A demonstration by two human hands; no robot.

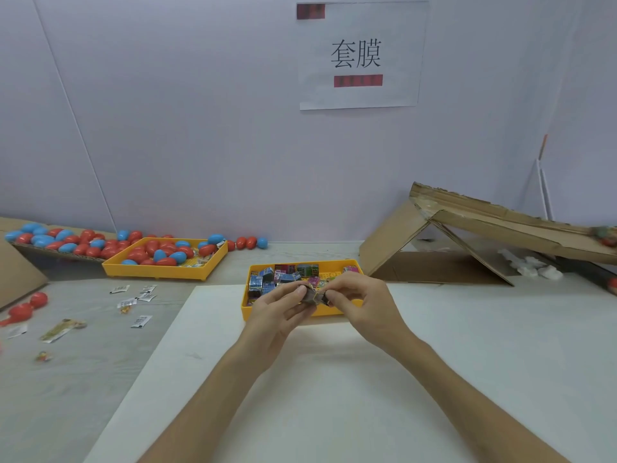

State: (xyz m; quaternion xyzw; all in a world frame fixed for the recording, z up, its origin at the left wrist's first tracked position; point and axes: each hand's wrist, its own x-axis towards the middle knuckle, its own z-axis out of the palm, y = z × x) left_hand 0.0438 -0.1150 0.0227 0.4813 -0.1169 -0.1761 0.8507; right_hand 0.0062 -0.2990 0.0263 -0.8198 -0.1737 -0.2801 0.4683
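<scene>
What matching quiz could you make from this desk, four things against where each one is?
Things: 1 small box; 2 plastic eggs; 3 cardboard ramp; 4 paper sign.
Places: A on the wall; B far right; C pinched between left hand and right hand; D in the left yellow tray.
Pairs: 1-C, 2-D, 3-B, 4-A.

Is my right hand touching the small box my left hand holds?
Touching. The head view shows the right hand pinching one end of the small box, the left hand pinching the other.
</scene>
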